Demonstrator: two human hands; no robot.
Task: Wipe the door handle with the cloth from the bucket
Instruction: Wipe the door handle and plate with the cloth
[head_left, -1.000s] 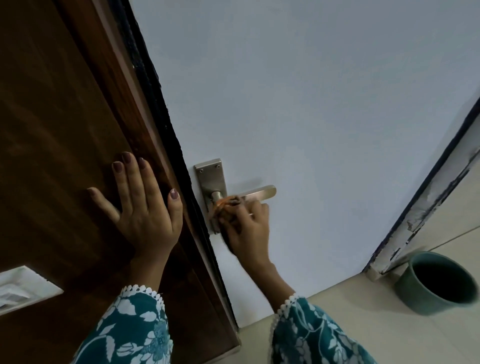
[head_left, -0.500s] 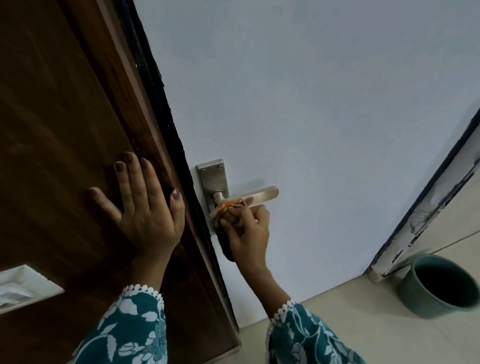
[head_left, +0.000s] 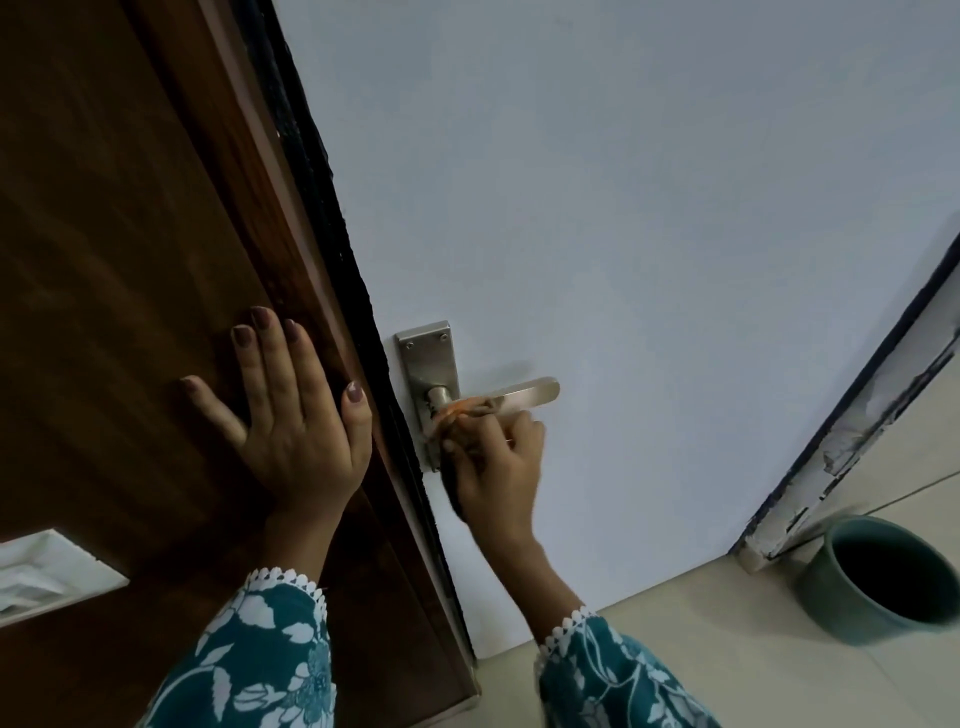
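A silver lever door handle (head_left: 527, 391) on a metal backplate (head_left: 427, 358) is mounted on the white door (head_left: 623, 234). My right hand (head_left: 496, 467) is closed around a bunched orange cloth (head_left: 465, 410), pressing it against the lever close to its pivot. Most of the cloth is hidden inside my fist. My left hand (head_left: 291, 410) lies flat with fingers spread on the dark brown wooden panel (head_left: 114, 260) left of the door edge. A teal bucket (head_left: 883, 577) stands on the floor at the lower right.
A white switch plate (head_left: 47, 571) is set in the wooden panel at the lower left. A chipped white door frame (head_left: 852, 431) rises at the right, next to the bucket. Beige floor tiles (head_left: 727, 649) run along the bottom.
My right hand with the cloth has shifted a little along the lever near the pivot. My left hand stays flat on the wooden panel.
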